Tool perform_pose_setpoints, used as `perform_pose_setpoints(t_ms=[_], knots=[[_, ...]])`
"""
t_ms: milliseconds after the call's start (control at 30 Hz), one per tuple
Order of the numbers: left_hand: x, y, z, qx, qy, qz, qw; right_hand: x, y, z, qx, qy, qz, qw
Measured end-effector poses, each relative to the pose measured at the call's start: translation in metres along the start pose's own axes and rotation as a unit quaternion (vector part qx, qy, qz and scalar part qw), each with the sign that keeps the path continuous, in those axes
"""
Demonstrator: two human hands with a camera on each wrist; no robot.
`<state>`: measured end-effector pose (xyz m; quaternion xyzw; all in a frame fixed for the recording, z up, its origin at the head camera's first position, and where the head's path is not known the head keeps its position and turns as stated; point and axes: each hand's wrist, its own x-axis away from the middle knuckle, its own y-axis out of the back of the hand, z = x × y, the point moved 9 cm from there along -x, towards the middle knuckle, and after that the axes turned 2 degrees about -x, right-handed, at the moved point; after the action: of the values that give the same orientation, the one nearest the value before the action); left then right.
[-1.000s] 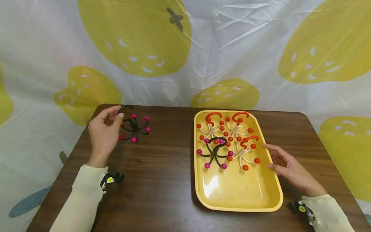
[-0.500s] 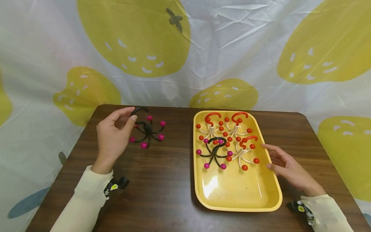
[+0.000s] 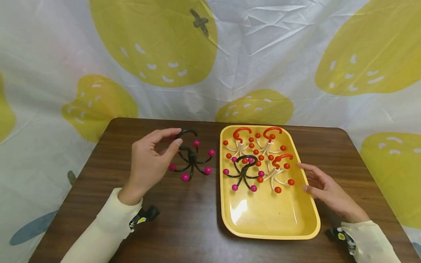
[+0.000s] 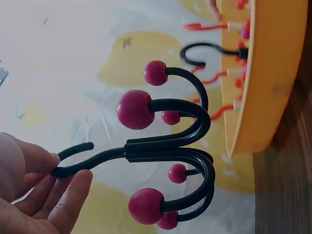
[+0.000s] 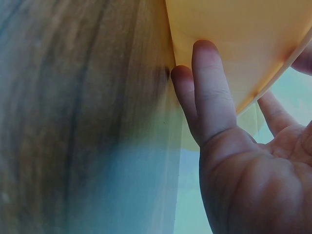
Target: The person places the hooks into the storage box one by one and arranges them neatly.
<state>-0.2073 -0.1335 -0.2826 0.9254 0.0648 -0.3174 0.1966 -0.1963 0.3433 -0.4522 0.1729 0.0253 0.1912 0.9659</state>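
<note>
My left hand [image 3: 149,162] pinches the curved top of a black multi-claw hook [image 3: 192,157] with pink ball tips. In the left wrist view, thumb and fingers close on the curved end of this claw hook [image 4: 161,151], its prongs pointing away. It hangs just left of a yellow tray [image 3: 269,223]. My right hand [image 3: 335,193] holds the tray's right side, with index finger and thumb at the rim. The right wrist view shows two fingers [image 5: 212,92] of that hand pressed on the outer wall of the tray [image 5: 234,39].
Inside the tray stand another black claw hook [image 3: 244,173] with pink balls and three white claw hooks with red tops and balls, one nearest my right hand [image 3: 275,173]. The brown table [image 3: 184,226] ends at a fruit-patterned curtain [image 3: 184,102].
My left hand has carried the black claw hook right and slightly nearer, from the table's far left corner to beside the tray. The right hand and tray have stayed put.
</note>
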Motion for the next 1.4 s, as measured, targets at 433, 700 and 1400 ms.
perform_pose_setpoints(t_ms=[433, 700, 1400], knots=[[0.012, -0.052, -0.035, 0.048, -0.030, 0.086, 0.9946, -0.002, 0.001, 0.002, 0.005, -0.006, -0.005, 1.0000], [0.019, -0.083, -0.051, 0.099, -0.031, 0.138, 0.9850, -0.002, 0.001, 0.001, 0.006, 0.000, -0.004, 1.0000], [0.037, -0.154, -0.068, 0.172, -0.038, 0.220, 0.9595, 0.000, 0.001, -0.002, 0.007, -0.008, -0.009, 0.9999]])
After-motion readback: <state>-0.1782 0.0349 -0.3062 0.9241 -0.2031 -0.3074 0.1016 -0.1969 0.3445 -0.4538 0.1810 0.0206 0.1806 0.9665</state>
